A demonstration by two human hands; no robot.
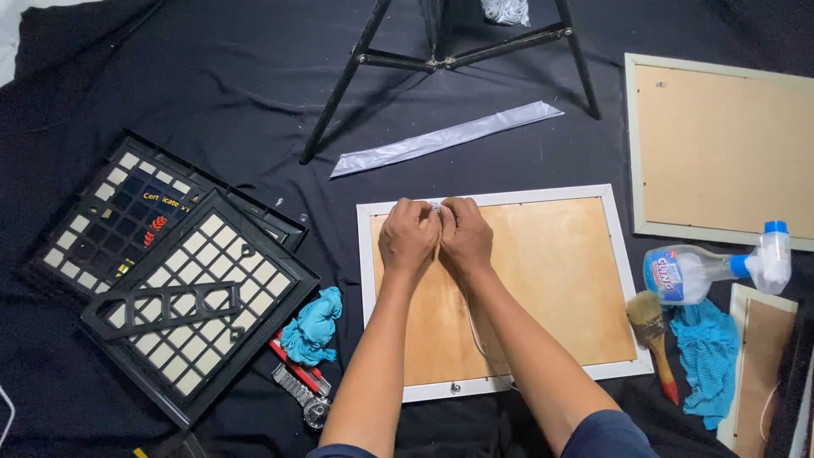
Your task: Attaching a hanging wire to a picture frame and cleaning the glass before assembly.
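A white picture frame (598, 199) lies face down on black cloth, its brown backing board (560, 280) up. My left hand (409, 237) and my right hand (465, 236) meet at the middle of the frame's far edge, fingers pinched together on a small pale piece there. A thin white cord (475, 335) runs from my hands down the board toward a small metal fitting (455, 388) on the near edge.
Two black grid frames (199, 297) lie stacked at the left, beside a blue rag (312, 326) and a red cutter (297, 365). A silver tape strip (445, 138) and tripod legs (449, 59) lie beyond. Right: another frame (721, 148), spray bottle (704, 271), brush (653, 335), blue cloth (708, 352).
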